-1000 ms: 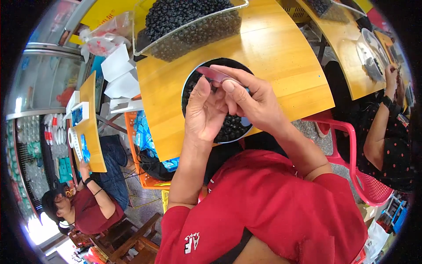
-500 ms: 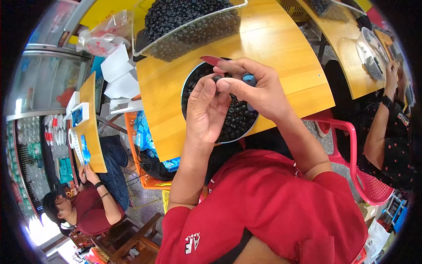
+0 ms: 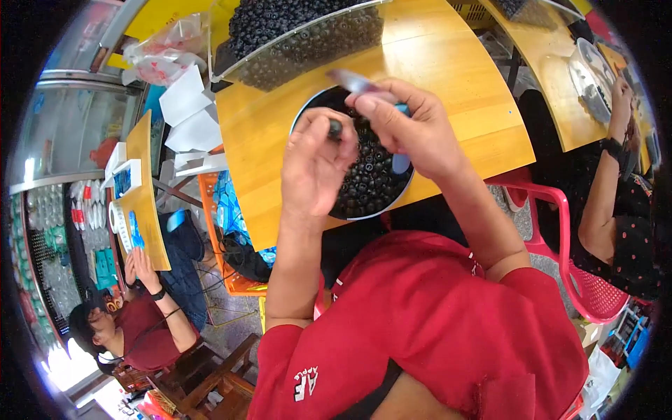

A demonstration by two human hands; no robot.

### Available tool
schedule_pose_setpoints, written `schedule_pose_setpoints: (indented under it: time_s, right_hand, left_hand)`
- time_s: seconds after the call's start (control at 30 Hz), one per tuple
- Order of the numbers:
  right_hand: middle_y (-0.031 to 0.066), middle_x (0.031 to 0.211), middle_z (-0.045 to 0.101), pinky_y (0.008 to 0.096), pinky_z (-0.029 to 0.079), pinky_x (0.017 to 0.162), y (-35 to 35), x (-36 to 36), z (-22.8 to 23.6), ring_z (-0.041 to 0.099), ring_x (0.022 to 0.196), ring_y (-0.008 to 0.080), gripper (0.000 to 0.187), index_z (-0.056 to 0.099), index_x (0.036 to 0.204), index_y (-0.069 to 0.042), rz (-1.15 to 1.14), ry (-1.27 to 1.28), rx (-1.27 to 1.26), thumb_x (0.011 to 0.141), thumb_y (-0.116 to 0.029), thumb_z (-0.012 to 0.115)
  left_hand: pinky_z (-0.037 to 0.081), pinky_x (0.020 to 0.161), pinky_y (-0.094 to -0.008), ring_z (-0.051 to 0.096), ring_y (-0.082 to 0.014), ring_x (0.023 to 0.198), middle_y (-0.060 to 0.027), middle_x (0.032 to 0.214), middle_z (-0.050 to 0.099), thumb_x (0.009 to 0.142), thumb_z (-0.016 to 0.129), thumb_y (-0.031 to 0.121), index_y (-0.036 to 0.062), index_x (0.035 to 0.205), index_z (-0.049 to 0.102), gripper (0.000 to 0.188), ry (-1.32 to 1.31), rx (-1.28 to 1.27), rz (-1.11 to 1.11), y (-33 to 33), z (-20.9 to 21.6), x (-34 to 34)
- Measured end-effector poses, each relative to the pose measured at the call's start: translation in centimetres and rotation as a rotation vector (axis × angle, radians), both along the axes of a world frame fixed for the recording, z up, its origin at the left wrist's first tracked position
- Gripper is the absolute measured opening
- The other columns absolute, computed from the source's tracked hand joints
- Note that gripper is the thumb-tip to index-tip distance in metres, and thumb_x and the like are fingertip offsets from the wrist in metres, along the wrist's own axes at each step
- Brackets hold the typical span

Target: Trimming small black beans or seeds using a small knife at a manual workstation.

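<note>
My left hand (image 3: 306,168) is raised over the near-left side of a round basin (image 3: 297,120) with a pale rim. Its fingers pinch a small dark round piece (image 3: 335,129). My right hand (image 3: 420,133) grips a knife (image 3: 352,82) by its blue handle. The blade, blurred, points up and left, apart from the piece. Below both hands, the basin is filled with many small black round parts (image 3: 367,178), some with a hole in them. Their exact kind is hard to tell.
A clear-walled bin (image 3: 308,52) heaped with similar black parts stands at the table's far side. An orange crate (image 3: 227,269) with blue packets is at left. A pink chair (image 3: 560,231) stands at right. Other people work at left (image 3: 150,329) and right (image 3: 609,210).
My hands have moved apart: the left drew back toward the left with the dark piece, while the knife blade in my right hand lifted away from it.
</note>
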State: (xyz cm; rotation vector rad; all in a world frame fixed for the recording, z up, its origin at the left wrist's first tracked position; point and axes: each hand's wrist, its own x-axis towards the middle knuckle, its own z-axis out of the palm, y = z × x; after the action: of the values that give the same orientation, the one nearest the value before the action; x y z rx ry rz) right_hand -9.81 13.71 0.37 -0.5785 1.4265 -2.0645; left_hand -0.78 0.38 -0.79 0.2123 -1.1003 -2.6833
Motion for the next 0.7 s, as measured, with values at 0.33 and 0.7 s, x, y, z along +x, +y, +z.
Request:
schedule_pose_setpoints:
  time_s: [0.33, 0.7]
  right_hand:
    - [-0.0062, 0.054, 0.042, 0.0169, 0.021, 0.040, 2.5, -1.7, 0.4, 0.033, 0.044, -0.0001, 0.024, 0.062, 0.102, 0.000, -0.135, -0.006, -0.019, 0.090, -0.020, 0.058]
    - [-0.0057, 0.057, 0.045, 0.0165, 0.022, 0.041, 2.7, -1.3, -0.1, 0.035, 0.045, -0.0004, 0.024, 0.062, 0.103, -0.001, -0.076, -0.004, -0.022, 0.090, -0.020, 0.058]
  left_hand:
    - [0.033, 0.045, -0.0216, 0.044, -0.0079, 0.052, 0.0008, 0.057, 0.047, 0.086, 0.062, 0.019, 0.0022, 0.090, 0.062, 0.017, -0.516, -0.780, -0.238, -2.0, 0.5, -1.3]
    - [0.042, 0.055, -0.0358, 0.056, -0.0236, 0.057, -0.0110, 0.063, 0.056, 0.079, 0.065, 0.013, 0.0057, 0.094, 0.061, 0.018, -0.368, -1.695, -0.253, -1.2, -0.9, -2.4]
